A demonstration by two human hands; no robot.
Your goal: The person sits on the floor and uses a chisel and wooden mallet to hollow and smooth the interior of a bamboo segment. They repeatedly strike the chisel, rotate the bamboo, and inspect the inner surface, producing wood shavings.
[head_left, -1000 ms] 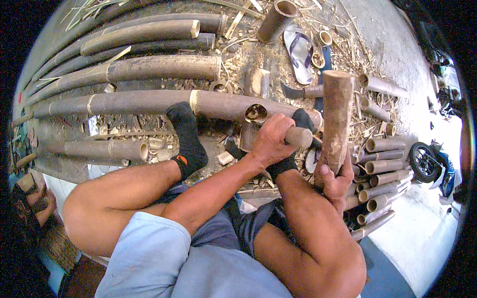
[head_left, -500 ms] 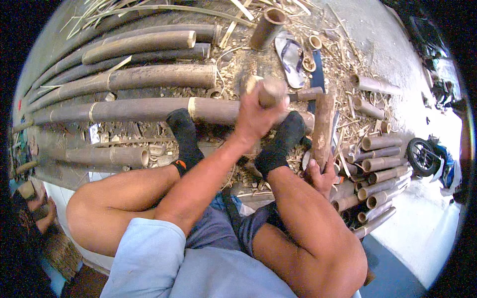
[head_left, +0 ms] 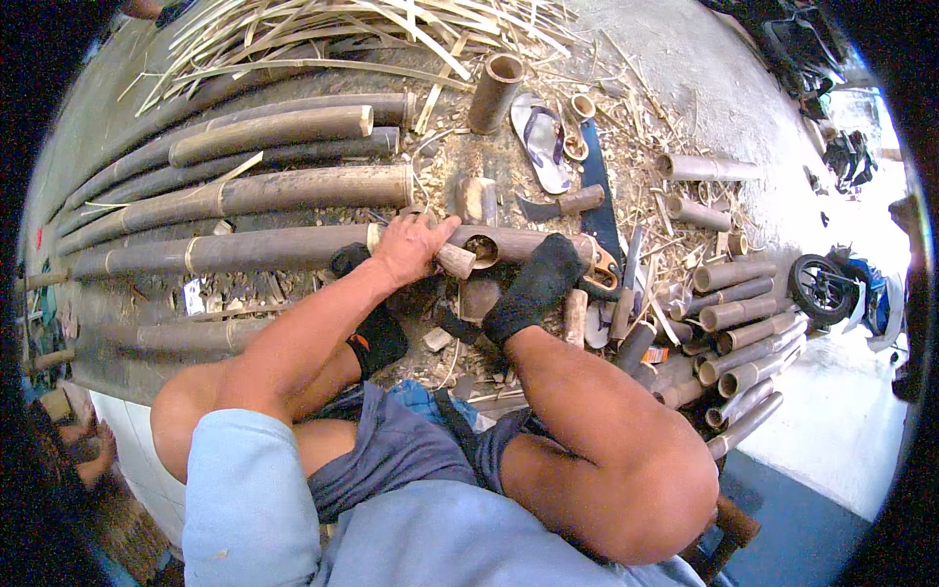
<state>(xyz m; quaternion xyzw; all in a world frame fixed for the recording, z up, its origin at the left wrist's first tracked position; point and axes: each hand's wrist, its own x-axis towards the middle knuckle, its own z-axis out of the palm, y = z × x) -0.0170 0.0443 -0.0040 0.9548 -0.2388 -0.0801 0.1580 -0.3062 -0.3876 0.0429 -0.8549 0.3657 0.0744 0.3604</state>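
Note:
My left hand is over a long brown bamboo pole, with its fingers curled round a short piece of wood whose pale end sticks out beside the thumb. Just right of it, the pole has an oval hole cut in its upper side. My black-socked right foot rests on the pole near its right end. Beyond the hole is a short block, and a curved knife lies on the ground. My right hand is out of sight.
Several bamboo poles lie at the left, below a heap of pale strips. A handsaw, a sandal and an upright bamboo tube are ahead. Short bamboo lengths are stacked at the right. Wood chips litter the ground.
My left hand has come down and left onto the pole. My right hand has left the view, and the thick wooden stick it held is no longer raised. The hole now shows.

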